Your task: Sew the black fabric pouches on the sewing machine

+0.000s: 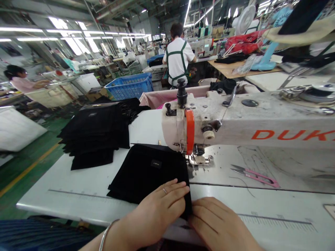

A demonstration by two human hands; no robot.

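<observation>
One left hand (159,209) lies flat, fingers together, on a black fabric piece (133,174) that spreads from it toward ten o'clock. The fabric's right edge runs nearly twelve to six, from beside the presser foot (200,160) down to the right hand (220,223) — the nearer hand to that edge's close end. Its fingertips are hidden; whether they pinch cloth, I cannot tell. Pink-handled snips (261,177) lie toward two o'clock.

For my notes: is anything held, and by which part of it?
The left hand lies flat on the nearer black fabric near its right edge, no grip visible. The right hand touches the fabric's near right corner; whether it pinches there cannot be told.
</observation>
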